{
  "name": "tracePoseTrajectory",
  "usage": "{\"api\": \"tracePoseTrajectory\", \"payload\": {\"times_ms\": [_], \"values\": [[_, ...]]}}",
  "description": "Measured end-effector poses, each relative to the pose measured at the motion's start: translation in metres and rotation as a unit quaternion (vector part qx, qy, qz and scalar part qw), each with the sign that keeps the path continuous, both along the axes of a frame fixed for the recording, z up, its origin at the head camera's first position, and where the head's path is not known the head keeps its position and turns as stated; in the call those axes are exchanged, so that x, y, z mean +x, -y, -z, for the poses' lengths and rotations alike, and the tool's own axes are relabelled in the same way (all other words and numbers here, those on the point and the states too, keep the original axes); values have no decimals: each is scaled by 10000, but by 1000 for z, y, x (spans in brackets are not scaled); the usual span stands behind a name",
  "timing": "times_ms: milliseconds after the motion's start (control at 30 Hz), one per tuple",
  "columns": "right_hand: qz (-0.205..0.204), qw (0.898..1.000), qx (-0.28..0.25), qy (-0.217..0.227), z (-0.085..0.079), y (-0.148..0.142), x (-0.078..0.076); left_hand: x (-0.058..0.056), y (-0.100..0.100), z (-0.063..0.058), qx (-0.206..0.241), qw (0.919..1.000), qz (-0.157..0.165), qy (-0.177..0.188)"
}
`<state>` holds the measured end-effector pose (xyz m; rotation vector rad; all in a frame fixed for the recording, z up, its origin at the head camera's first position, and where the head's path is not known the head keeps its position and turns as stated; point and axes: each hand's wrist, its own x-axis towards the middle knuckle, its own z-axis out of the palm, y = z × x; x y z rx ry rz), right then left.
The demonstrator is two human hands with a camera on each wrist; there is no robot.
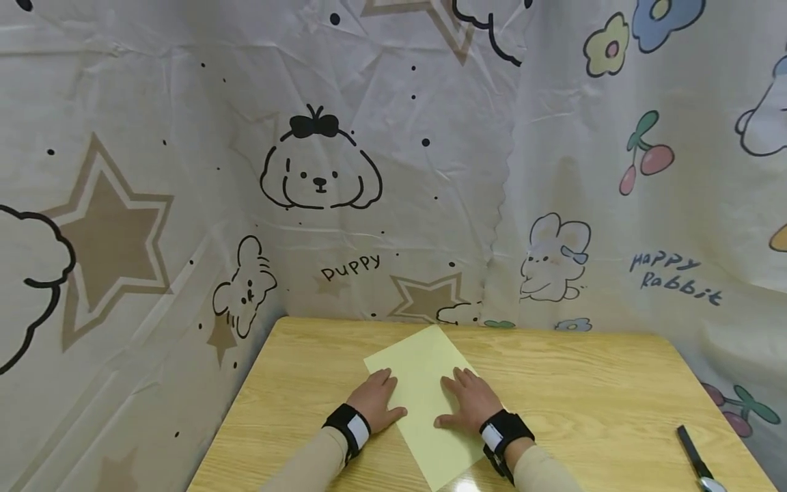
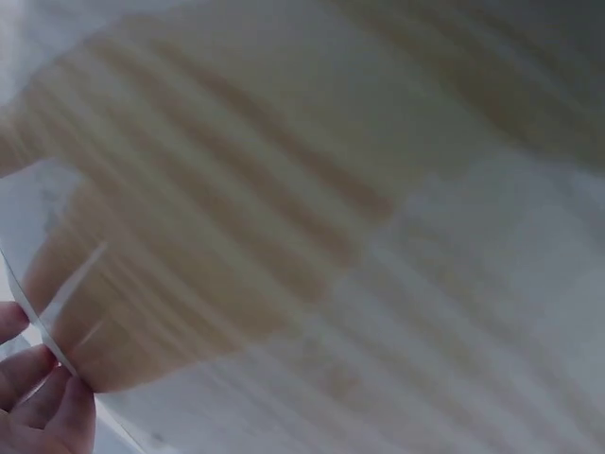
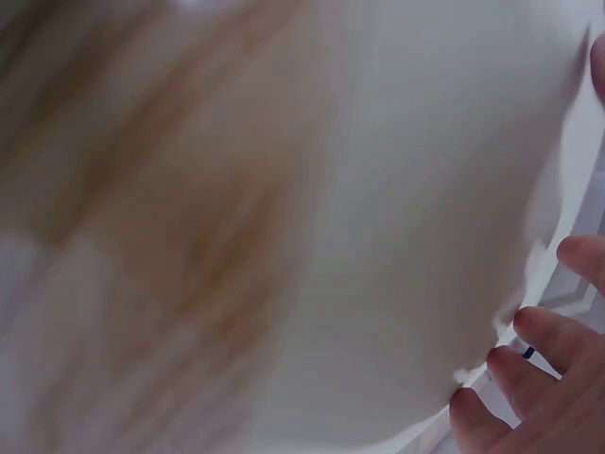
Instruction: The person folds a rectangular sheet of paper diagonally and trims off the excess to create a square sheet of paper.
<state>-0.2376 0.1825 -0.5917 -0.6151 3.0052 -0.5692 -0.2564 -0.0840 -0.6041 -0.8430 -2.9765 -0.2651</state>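
A light-brown wood-grain tabletop [image 1: 590,396] with rounded far corners carries a pale yellow rectangular sheet of paper [image 1: 424,393], lying aslant, and, well apart toward the right edge, a black-strapped object with a silvery round end [image 1: 696,454].

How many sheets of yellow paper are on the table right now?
1 that I can see: the yellow sheet, lying slanted on the table with the left hand and right hand at its sides. Another directly underneath would be hidden.
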Motion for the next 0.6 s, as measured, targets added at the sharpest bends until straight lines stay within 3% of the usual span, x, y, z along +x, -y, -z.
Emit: {"api": "tracePoseTrajectory", "payload": {"times_ms": [200, 333, 500, 600], "values": [[-396, 9991, 144, -70, 13, 6, 0, 1, 17, 0, 91, 9998, -162, -122], [-611, 9980, 167, 36, 19, 10, -2, 5, 18, 1, -246, 9997, 36, -86], [-868, 9958, 200, 201, 18, 18, -7, 12, 10, 4, -398, 9965, 565, 478], [-869, 9956, 234, 265, 18, 23, -8, 12, 7, 6, -274, 9957, 556, 695]]}}
